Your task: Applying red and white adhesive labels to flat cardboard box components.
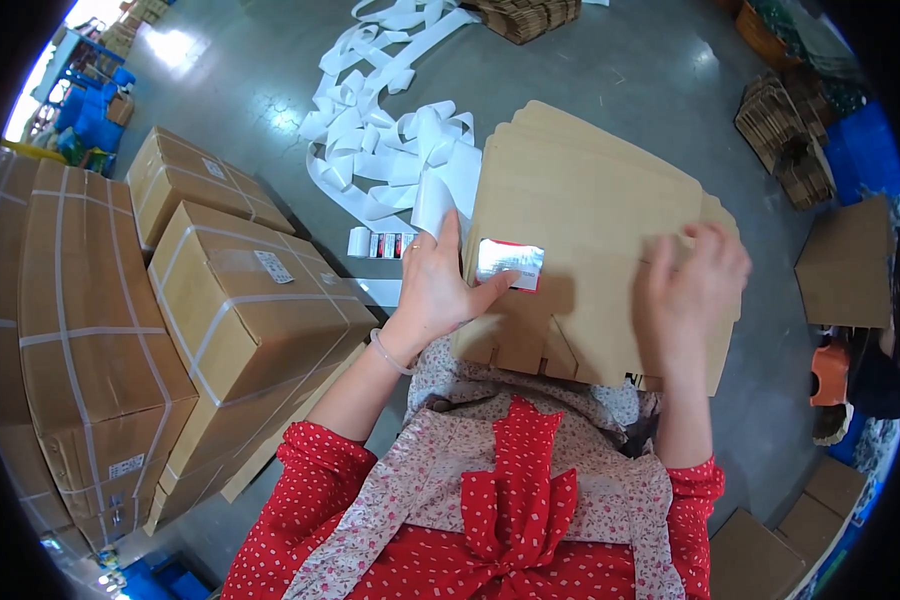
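Observation:
A stack of flat brown cardboard box blanks lies in front of me, over my lap. A shiny silver label with a red edge sits on the top blank, near its left side. My left hand is at the stack's left edge, its thumb on the label. Its fingers are closed on the end of a white label strip. Over the right part of the top blank, my right hand is blurred, its fingers apart and nothing visible in them.
Tangled white strip covers the floor ahead. A row of red-and-black printed labels lies beside my left hand. Strapped cartons stand at left. More folded cardboard and a brown box are at right.

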Action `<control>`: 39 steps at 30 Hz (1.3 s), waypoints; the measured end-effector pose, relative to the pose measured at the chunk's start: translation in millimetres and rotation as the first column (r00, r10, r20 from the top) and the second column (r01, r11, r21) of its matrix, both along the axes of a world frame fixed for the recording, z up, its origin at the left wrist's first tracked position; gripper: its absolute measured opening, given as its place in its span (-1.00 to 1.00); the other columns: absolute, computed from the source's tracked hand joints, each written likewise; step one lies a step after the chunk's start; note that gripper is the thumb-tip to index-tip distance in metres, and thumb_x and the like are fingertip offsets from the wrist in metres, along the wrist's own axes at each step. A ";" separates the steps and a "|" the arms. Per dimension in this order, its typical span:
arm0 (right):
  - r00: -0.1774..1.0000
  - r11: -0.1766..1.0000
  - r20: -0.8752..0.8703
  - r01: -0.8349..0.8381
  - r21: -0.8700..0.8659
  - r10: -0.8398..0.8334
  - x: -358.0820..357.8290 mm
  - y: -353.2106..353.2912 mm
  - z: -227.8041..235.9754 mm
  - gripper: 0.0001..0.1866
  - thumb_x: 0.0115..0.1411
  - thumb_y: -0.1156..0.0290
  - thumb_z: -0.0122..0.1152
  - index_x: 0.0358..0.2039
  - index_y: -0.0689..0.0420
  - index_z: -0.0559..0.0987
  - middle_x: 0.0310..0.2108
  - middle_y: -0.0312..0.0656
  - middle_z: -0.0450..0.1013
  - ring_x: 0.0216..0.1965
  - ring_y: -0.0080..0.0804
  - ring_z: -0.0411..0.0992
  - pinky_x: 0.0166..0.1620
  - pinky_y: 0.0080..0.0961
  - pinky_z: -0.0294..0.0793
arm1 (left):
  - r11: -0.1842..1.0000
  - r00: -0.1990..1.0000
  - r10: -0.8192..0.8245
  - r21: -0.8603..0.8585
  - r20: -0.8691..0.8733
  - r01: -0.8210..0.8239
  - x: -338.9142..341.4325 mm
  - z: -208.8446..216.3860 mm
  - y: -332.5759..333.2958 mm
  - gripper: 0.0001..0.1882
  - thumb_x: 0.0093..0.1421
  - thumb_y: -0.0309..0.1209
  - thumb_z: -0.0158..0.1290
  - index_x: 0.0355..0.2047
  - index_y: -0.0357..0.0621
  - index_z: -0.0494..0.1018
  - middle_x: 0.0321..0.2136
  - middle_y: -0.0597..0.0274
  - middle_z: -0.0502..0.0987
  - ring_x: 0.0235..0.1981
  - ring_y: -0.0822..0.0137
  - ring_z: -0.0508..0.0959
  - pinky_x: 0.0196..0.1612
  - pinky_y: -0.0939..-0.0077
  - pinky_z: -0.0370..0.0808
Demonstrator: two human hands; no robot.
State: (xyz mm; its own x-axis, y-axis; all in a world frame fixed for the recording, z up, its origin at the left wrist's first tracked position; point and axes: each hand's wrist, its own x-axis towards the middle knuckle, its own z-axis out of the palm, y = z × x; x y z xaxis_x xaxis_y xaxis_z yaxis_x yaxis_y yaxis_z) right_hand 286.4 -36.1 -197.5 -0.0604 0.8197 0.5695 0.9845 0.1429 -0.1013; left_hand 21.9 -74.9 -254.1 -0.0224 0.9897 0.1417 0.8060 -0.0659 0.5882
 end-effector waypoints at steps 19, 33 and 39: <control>0.086 0.969 -0.974 -0.117 -0.217 -0.208 207.8 -36.5 -51.2 -0.84 0.33 0.42 0.16 -0.17 0.24 0.53 -0.21 -0.16 0.55 -0.20 -0.52 0.51 -0.16 -0.51 0.53 | 0.966 0.973 -0.200 -0.140 0.114 0.216 14.2 14.2 11.7 0.01 -0.05 -0.05 0.38 0.19 -0.56 0.18 -0.12 -0.39 0.50 -0.04 -0.23 0.51 0.06 0.04 0.41; 0.356 0.865 -0.816 0.395 -0.311 -0.456 243.2 -31.4 -135.0 -0.59 0.21 0.53 0.23 0.05 0.33 0.39 -0.24 -0.22 0.45 -0.24 -0.55 0.41 -0.13 -0.58 0.43 | 0.957 0.806 0.089 0.175 0.586 -0.233 -27.5 53.5 29.4 -0.44 0.25 -0.52 0.10 0.24 -0.26 0.22 -0.08 0.09 0.49 -0.15 0.40 0.52 -0.07 0.55 0.47; 0.417 0.881 -0.869 -0.470 0.044 0.266 11.0 -11.9 10.0 -0.81 0.27 0.56 0.15 -0.10 0.19 0.51 -0.20 -0.28 0.46 -0.19 -0.61 0.41 -0.07 -0.63 0.41 | 0.957 0.676 -0.157 0.280 0.720 -0.077 21.5 95.5 50.2 -0.54 0.31 -0.48 0.05 0.19 -0.22 0.25 -0.13 0.12 0.51 -0.17 0.45 0.53 -0.14 0.57 0.50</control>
